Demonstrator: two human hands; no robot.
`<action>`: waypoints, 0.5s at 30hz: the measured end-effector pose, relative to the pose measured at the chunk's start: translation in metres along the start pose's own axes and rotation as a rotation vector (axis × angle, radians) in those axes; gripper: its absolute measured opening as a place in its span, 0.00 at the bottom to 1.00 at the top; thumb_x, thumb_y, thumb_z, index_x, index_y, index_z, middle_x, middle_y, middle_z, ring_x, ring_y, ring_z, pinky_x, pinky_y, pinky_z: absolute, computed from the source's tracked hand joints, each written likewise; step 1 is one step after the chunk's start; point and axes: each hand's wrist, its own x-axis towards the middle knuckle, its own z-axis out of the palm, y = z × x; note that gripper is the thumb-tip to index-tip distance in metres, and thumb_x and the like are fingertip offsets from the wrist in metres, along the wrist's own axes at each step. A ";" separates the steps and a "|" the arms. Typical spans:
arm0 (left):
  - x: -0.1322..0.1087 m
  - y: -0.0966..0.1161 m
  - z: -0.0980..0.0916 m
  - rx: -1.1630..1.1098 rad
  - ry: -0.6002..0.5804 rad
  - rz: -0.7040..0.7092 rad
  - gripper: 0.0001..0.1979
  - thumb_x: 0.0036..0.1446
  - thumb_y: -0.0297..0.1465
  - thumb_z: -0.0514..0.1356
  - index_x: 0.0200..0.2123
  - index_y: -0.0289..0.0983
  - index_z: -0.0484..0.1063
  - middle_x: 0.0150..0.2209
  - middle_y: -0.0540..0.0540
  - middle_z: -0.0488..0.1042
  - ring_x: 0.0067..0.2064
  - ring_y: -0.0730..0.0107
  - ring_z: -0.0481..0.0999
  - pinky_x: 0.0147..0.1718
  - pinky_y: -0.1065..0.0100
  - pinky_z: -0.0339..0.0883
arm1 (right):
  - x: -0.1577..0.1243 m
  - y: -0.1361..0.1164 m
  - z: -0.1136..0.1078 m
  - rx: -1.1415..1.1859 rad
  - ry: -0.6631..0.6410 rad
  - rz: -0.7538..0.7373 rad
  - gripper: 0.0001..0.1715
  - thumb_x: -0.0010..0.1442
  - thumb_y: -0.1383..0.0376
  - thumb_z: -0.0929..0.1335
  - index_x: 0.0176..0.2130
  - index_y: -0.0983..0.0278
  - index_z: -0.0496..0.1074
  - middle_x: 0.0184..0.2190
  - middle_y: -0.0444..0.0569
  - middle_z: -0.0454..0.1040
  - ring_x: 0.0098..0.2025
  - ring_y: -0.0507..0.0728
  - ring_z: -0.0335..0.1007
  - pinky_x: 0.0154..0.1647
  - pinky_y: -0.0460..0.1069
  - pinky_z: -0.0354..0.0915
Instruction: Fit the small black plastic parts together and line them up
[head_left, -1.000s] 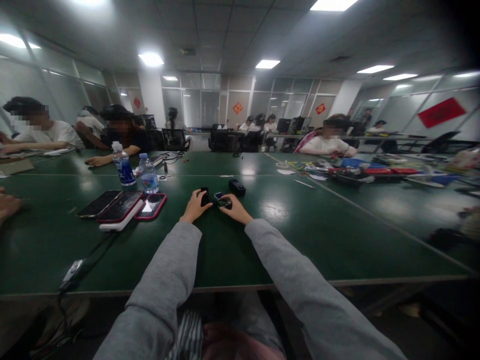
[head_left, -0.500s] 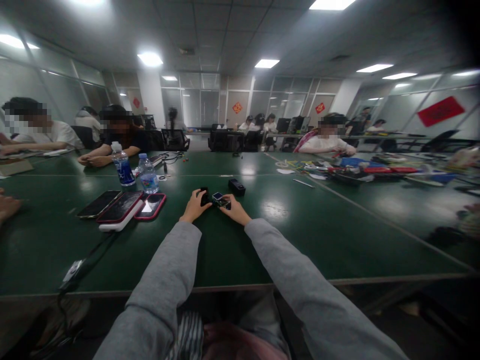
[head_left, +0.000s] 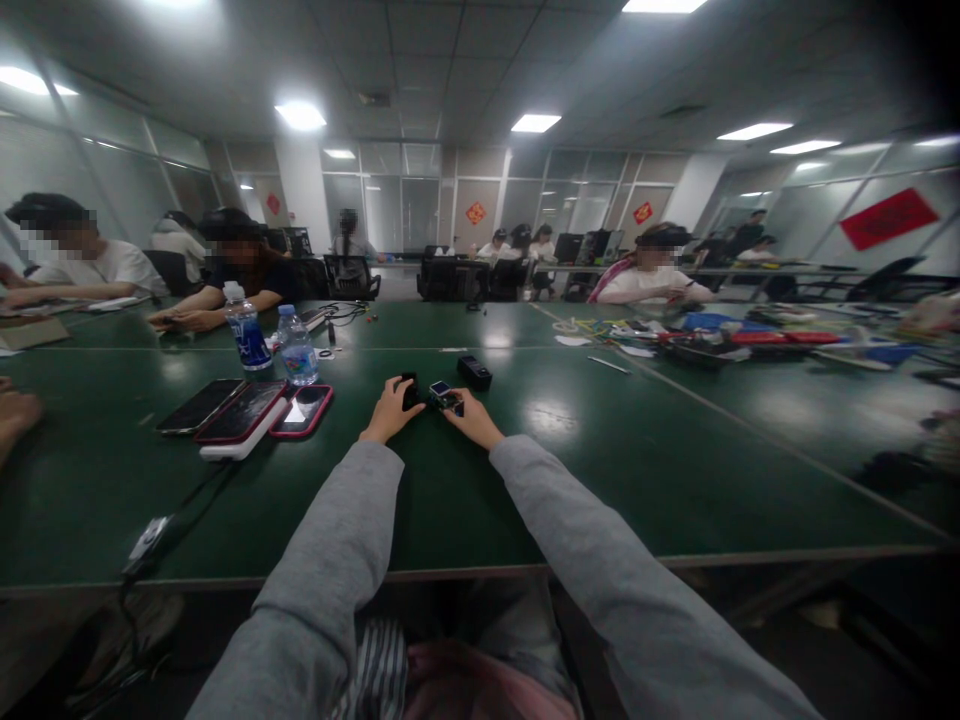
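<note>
Green table [head_left: 465, 500] in a big office, ceiling lights [head_left: 536, 123] on. Fingers first: we have the left hand [head_left: 388, 411] curled around a black piece [head_left: 410, 393]. The right hand [head_left: 474, 418] grips a small device [head_left: 440, 389], screen up, with what looks like bare circuitry; finer parts are too small for us to tell. Device and black piece sit near each other mid-table; whether they touch the tabletop, we can't tell. Just past the right hand, a black box [head_left: 475, 373].

Further left, we log a dark phone [head_left: 196, 408], a red-edged phone [head_left: 241, 410] on or against a white block [head_left: 232, 447], and a pink-rimmed phone [head_left: 302, 411]. Behind those, a blue-labelled bottle [head_left: 248, 335] and a clear bottle [head_left: 298, 352]. Cable connector [head_left: 148, 545] near the table's front edge.

Off right: thin rod [head_left: 608, 365], then a jumbled pile [head_left: 787, 345]. Across the table we note a white-topped co-worker [head_left: 637, 285] right, a dark-topped co-worker [head_left: 259, 270] left. Red sign [head_left: 889, 219] at far right.
</note>
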 end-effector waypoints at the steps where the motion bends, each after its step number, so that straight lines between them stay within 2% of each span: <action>1: 0.000 0.001 0.000 0.005 -0.007 0.000 0.32 0.55 0.41 0.64 0.61 0.41 0.61 0.64 0.38 0.53 0.63 0.49 0.62 0.60 0.48 0.61 | 0.000 0.000 0.000 -0.001 -0.001 -0.007 0.25 0.56 0.63 0.69 0.52 0.63 0.64 0.46 0.52 0.73 0.48 0.57 0.70 0.52 0.56 0.65; 6: 0.000 0.003 0.000 0.042 -0.040 0.008 0.35 0.53 0.39 0.65 0.62 0.40 0.58 0.65 0.35 0.51 0.61 0.47 0.65 0.58 0.47 0.62 | 0.002 0.001 0.002 -0.027 -0.010 -0.066 0.25 0.55 0.64 0.70 0.52 0.65 0.65 0.48 0.55 0.71 0.50 0.58 0.68 0.55 0.56 0.64; 12: 0.000 0.003 0.001 0.089 -0.054 0.012 0.36 0.53 0.39 0.65 0.63 0.39 0.57 0.66 0.35 0.50 0.63 0.44 0.62 0.57 0.45 0.63 | 0.001 0.001 0.003 -0.041 -0.014 -0.072 0.26 0.57 0.64 0.69 0.54 0.66 0.64 0.48 0.56 0.71 0.50 0.58 0.68 0.55 0.57 0.64; 15: 0.000 0.002 0.002 0.084 -0.052 0.014 0.36 0.53 0.40 0.65 0.63 0.40 0.57 0.66 0.36 0.50 0.62 0.45 0.63 0.58 0.46 0.62 | 0.000 -0.003 0.001 -0.036 -0.018 -0.053 0.33 0.57 0.63 0.69 0.60 0.66 0.60 0.50 0.56 0.70 0.51 0.59 0.68 0.56 0.58 0.63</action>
